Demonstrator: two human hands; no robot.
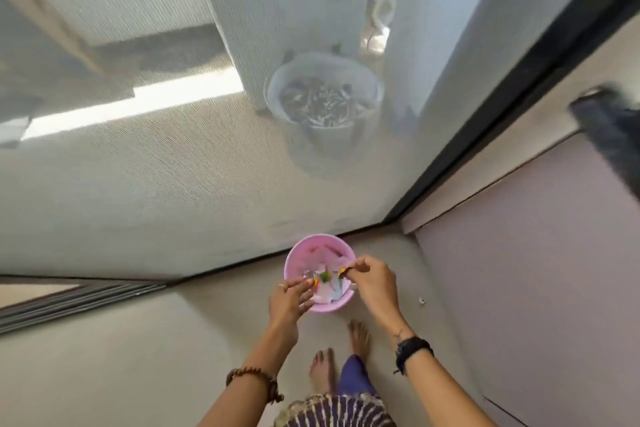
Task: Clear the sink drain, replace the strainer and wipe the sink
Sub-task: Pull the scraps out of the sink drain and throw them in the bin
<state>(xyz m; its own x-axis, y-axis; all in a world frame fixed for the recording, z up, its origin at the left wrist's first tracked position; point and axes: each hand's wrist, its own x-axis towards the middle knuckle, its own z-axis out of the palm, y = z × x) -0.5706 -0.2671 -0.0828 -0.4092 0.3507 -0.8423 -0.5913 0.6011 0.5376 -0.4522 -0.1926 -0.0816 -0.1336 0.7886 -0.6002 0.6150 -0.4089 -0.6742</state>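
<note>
Right grip: our right hand [372,282] pinches a small brownish scrap [343,271] between thumb and fingertips, just above the bin's rim.
Left grip: our left hand [290,300] has its fingers nearly straight, touching a bright green-and-yellow bit [320,278] at the near rim; we cannot tell whether it is truly pinched.
Bin: the pink waste bin [304,250] stands on the floor below both hands, paper scraps inside.
Sink: not in view, so drain and strainer wait elsewhere.
Doing it well: we judge it best to lower both hands inside the rim before releasing, so nothing falls beside our bare feet [358,334].
</note>
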